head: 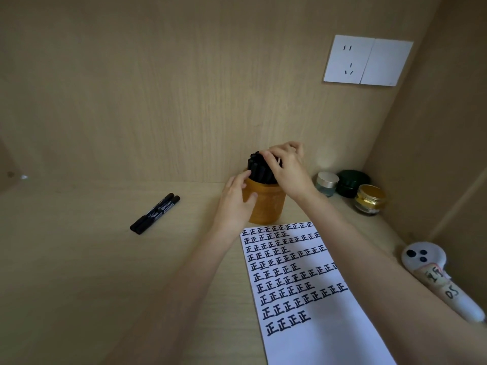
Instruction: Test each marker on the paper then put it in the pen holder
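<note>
Markers (261, 169) stand bunched in the orange pen holder (268, 204); the right hand (287, 169) curls its fingers around their caps, the left hand (237, 198) grips the holder's side. Two loose markers (155, 214) lie left of it.

Light wood-grain desk (92, 259), set in a corner against walls of the same wood. Two black markers (155, 213) lie side by side at left, capped and touching, well apart from the rest. Orange pen holder (266, 204) stands upright near the back wall. White paper (316, 325) lies flat just in front of the holder, covered in rows of black characters. Back right corner: silver-lidded glass jar (326, 183), dark green jar (351, 183), gold-lidded jar (369, 200), clustered. White handheld device (424, 255) with taped handwritten labels lies along the right edge.
</note>
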Demonstrator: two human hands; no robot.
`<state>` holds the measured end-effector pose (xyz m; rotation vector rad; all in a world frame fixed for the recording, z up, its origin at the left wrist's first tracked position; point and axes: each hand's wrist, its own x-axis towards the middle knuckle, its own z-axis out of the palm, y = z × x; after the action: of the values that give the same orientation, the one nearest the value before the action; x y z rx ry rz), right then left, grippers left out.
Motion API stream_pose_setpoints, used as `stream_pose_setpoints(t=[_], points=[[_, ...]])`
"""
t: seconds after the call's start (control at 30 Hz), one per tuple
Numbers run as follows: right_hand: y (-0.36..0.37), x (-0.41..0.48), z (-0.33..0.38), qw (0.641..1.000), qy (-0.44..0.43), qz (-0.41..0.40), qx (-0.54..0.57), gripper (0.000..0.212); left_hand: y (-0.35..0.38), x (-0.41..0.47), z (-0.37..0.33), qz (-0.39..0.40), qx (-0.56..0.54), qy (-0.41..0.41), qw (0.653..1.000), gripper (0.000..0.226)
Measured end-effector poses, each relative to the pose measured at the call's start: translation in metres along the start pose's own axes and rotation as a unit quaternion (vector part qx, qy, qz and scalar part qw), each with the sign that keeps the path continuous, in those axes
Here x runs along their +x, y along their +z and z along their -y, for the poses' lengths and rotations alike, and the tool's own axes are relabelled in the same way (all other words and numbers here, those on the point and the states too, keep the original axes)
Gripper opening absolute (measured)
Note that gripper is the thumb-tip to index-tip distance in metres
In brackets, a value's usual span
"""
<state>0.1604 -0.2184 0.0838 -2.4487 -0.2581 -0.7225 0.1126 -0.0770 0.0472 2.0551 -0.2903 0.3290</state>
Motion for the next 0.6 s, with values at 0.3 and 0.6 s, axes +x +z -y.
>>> stream_pose_setpoints(t=[0.3,0.6], points=[[-0.006,-0.020,0.016,0.999,-0.022,-0.036,0.014,0.034,-0.025,-0.016,0.023,-0.025,-0.015,-0.031,0.999,0.036],[0.018,-0.094,0.034,0.993,-0.049,-0.004,0.104,0.018,-0.076,-0.040,0.084,-0.114,0.128,-0.075,0.982,0.035]])
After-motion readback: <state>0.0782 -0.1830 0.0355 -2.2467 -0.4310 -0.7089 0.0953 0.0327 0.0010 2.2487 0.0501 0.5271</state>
